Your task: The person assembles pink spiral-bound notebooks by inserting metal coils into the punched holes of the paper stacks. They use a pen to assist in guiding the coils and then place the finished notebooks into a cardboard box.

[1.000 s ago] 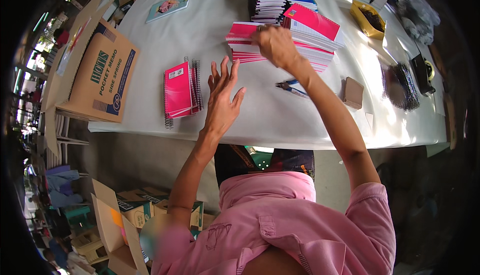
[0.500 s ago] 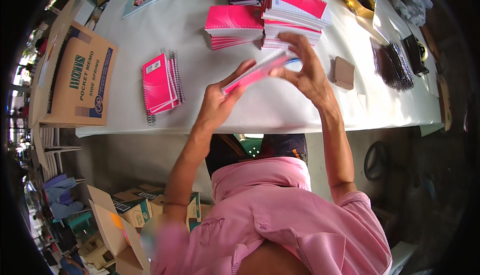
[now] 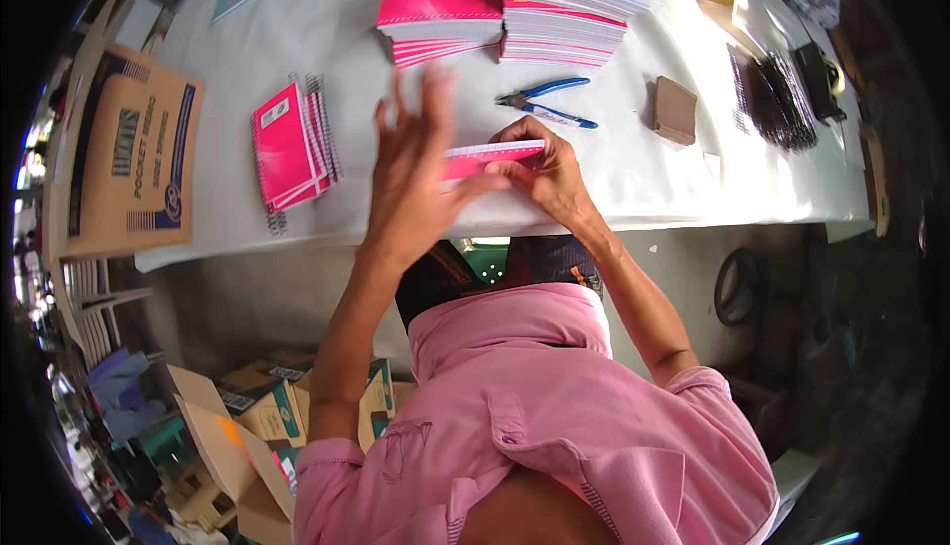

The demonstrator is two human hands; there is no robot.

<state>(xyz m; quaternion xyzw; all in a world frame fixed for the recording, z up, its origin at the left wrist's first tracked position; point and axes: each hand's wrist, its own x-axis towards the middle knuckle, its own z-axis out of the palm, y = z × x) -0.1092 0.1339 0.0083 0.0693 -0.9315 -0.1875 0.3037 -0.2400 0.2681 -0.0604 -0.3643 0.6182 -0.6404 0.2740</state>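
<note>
Over the counter (image 3: 336, 40), near its front edge, a pink pad (image 3: 473, 162) is pinched in the grip of the right hand (image 3: 551, 184); the left hand (image 3: 414, 194), blurred, is spread beside it, contact unclear. The pad is best kept square, its holed edge unbent.

Large green lettering (image 3: 124, 142), smaller dark lettering (image 3: 150, 164) and a round dark-blue emblem (image 3: 173, 200) stand on the cardboard carton (image 3: 99, 213); the pink spiral notebook (image 3: 289, 159) bears a white label (image 3: 275, 112) whose print is too small to read.
</note>
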